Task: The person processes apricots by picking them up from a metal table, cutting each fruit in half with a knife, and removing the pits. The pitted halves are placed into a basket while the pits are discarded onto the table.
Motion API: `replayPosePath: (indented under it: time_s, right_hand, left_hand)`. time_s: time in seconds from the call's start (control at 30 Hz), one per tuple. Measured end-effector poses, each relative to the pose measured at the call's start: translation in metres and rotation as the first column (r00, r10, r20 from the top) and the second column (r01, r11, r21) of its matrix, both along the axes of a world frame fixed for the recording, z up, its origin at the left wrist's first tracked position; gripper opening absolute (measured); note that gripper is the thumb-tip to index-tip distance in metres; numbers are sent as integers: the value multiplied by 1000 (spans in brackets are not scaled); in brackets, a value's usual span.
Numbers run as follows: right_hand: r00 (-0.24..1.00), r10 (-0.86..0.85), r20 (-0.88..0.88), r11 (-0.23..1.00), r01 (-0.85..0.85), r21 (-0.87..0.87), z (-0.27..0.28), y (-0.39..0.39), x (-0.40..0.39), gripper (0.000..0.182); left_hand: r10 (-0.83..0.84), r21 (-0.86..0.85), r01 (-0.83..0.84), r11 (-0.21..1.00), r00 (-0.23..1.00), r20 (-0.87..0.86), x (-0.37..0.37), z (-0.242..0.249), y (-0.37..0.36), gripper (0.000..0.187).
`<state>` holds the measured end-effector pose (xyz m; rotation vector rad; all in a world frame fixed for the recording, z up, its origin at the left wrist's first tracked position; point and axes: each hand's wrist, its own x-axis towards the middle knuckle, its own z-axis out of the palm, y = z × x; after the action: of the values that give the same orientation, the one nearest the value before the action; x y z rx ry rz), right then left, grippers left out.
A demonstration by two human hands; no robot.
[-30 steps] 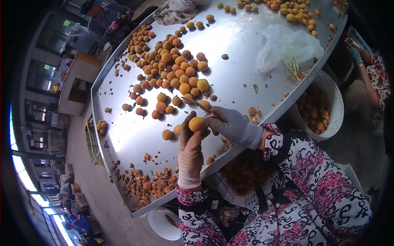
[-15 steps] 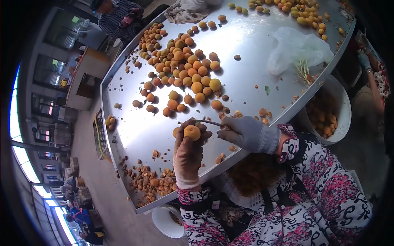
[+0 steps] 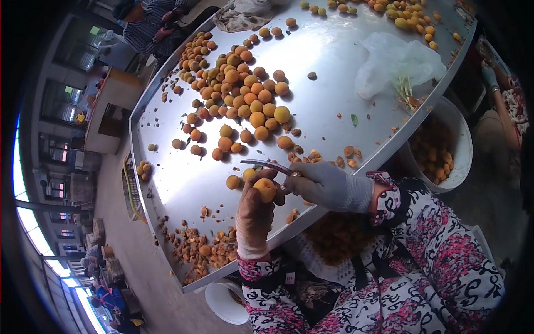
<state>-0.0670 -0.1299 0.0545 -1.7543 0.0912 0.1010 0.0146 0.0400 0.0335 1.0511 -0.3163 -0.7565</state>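
My left hand (image 3: 253, 218), in a stained glove, is closed around an apricot (image 3: 265, 190) with its rounded face turned up. A small knife with a curved blade (image 3: 266, 164) is gripped in my gloved right hand (image 3: 322, 185). Its blade points left, just above the apricot, and the handle is mostly hidden by my fingers. Two loose apricots (image 3: 233, 181) lie beside my left hand. Beyond both hands a large heap of whole apricots (image 3: 245, 92) spreads over the metal table (image 3: 322, 128).
Pits and scraps (image 3: 203, 247) cover the table's near left corner. A clear plastic bag (image 3: 384, 67) lies at the right. A white bucket of fruit (image 3: 464, 150) stands past the right edge, another white bucket (image 3: 219, 303) below. Co-workers (image 3: 153, 30) are at the far side and right.
My right hand has come closer to my left, and the knife blade now reaches over the apricot. The view has shifted slightly. My left hand still holds the fruit.
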Motion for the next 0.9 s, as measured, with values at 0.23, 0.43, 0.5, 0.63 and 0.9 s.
replayPosePath:
  time_s: [0.23,0.43,0.5,0.63,0.9]
  right_hand:
    - [981,-44,191,998,34,54,-11,3,7,31]
    - [985,-76,156,983,100,-153,-11,4,6,39]
    - [981,-83,174,964,123,-236,-14,5,8,42]
    - [964,-175,198,856,249,-454,-19,16,9,32]
    - [975,-148,164,803,215,-556,-15,10,11,34]
  left_hand:
    - [-35,66,39,997,998,-50,-7,-3,-10,57]
    - [-36,-63,24,998,977,-208,-3,-19,-6,42]
    - [-12,-56,0,998,976,-219,-6,-17,-7,41]
    - [78,135,-74,988,997,-29,-14,-9,-16,43]
    - [108,252,-159,955,973,202,-16,0,-25,33]
